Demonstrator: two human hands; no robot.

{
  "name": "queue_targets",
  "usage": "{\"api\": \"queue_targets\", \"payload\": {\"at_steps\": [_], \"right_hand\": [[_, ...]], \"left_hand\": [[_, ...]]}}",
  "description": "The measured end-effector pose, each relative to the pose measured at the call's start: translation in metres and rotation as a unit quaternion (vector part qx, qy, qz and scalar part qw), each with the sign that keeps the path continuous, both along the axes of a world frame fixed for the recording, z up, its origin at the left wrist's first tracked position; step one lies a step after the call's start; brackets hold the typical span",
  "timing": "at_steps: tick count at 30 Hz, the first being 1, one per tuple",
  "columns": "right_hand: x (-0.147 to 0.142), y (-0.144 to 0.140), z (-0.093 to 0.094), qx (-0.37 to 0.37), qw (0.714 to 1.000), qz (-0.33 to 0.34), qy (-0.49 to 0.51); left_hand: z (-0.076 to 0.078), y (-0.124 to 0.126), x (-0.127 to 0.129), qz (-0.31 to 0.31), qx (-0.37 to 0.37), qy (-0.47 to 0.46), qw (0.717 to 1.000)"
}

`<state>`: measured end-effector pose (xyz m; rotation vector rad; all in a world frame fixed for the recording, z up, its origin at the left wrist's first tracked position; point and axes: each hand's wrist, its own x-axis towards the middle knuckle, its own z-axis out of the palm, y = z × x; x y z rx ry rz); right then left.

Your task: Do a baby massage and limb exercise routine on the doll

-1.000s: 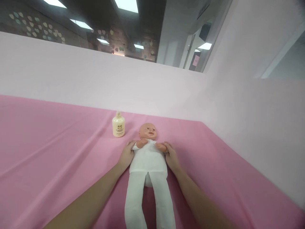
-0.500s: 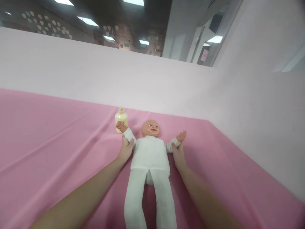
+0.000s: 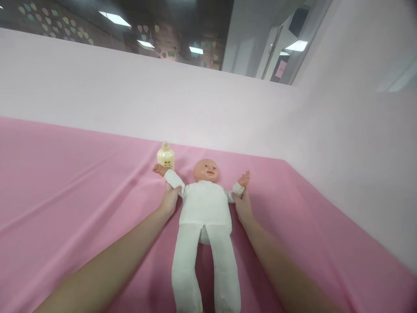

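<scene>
Head view: the left hand (image 3: pixel 170 201) and right hand (image 3: pixel 243 208) each grip 1 arm of the doll (image 3: pixel 204 217), spread wide, supine on the pink sheet (image 3: pixel 81 208) near a bottle (image 3: pixel 165 157).

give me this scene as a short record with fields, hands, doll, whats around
left hand: left hand grips the doll's sleeve near the shoulder
right hand: right hand grips the doll's other sleeve near the wrist
doll: doll lies on its back in white clothes, arms spread out, legs toward the camera
bottle: cream bottle stands upright just behind the doll's raised hand
surface: pink cloth, creased
backdrop: pale wall behind and to the right
</scene>
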<state>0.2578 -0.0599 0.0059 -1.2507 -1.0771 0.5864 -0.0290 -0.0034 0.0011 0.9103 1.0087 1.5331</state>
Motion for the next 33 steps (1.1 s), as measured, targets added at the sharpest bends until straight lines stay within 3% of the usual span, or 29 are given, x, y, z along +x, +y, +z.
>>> {"api": "queue_targets", "payload": {"at_steps": [5, 8, 11, 16, 22, 33], "right_hand": [[-0.009, -0.008, 0.013, -0.029, 0.996, 0.077, -0.029], [-0.012, -0.007, 0.013, 0.006, 0.992, 0.088, -0.086], [-0.012, -0.005, 0.009, 0.03, 0.987, 0.099, -0.12], [-0.013, -0.004, 0.01, 0.0, 0.989, 0.094, -0.114], [-0.014, -0.007, 0.012, -0.085, 0.992, 0.089, 0.01], [-0.007, -0.003, 0.002, -0.041, 0.997, -0.038, 0.049]], "left_hand": [[0.009, -0.007, 0.002, -0.076, 0.059, 0.098, 0.991], [0.015, -0.013, 0.002, -0.13, 0.154, 0.222, 0.954], [0.02, -0.016, 0.002, -0.128, 0.219, 0.276, 0.927], [0.024, -0.019, 0.0, -0.117, 0.157, 0.29, 0.937], [0.018, -0.017, -0.001, -0.103, 0.058, 0.259, 0.959], [0.011, -0.012, -0.002, -0.018, 0.023, 0.182, 0.983]]}}
